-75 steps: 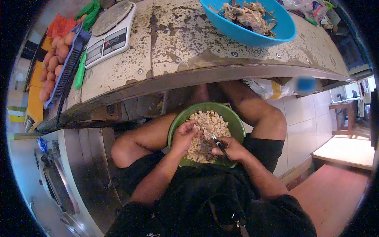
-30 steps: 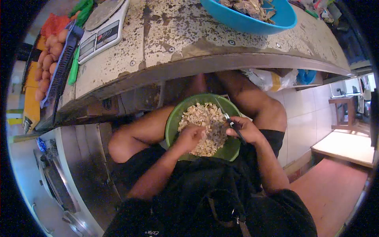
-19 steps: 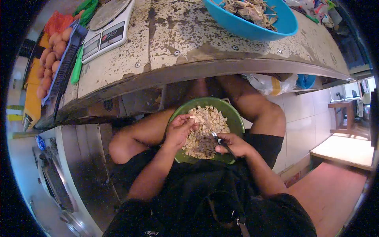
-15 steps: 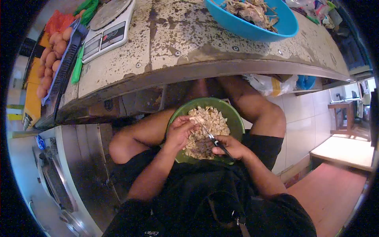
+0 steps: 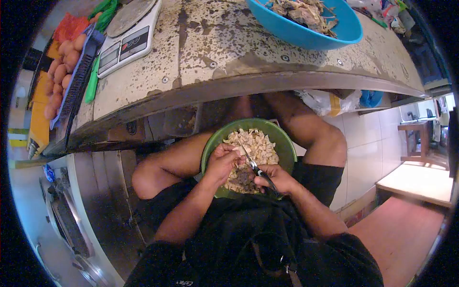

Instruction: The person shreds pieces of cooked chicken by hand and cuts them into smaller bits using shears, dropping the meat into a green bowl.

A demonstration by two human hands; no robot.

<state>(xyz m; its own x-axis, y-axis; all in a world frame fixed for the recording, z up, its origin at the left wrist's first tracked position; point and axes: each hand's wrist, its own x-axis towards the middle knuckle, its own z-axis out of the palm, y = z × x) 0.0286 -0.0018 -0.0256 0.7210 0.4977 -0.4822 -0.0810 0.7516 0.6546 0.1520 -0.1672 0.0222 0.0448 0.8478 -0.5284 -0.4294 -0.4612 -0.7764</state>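
A green bowl (image 5: 290, 150) rests in the lap, full of small pale pieces (image 5: 265, 146), with darker brownish pieces (image 5: 244, 181) near its lower side. Over the bowl's left half, my left hand (image 5: 224, 163) is closed on a pale piece (image 5: 240, 150) pinched at the fingertips. My right hand (image 5: 277, 179) is wrapped round the dark handles of scissors (image 5: 256, 168). The scissor blades point up and left, next to the pale piece at my left fingertips. Whether the blades touch the piece is too small to tell.
Ahead stands a stained table (image 5: 201, 57) with a blue bowl (image 5: 311, 40) of meat scraps, a white scale (image 5: 129, 48) and a basket of brown eggs (image 5: 71, 81). Plastic bags (image 5: 325, 103) lie beneath it. A low wooden bench (image 5: 399, 239) is at the right.
My left hand and the pale piece have moved slightly right and down. The scissor blades have shifted a little upward and now look more parted.
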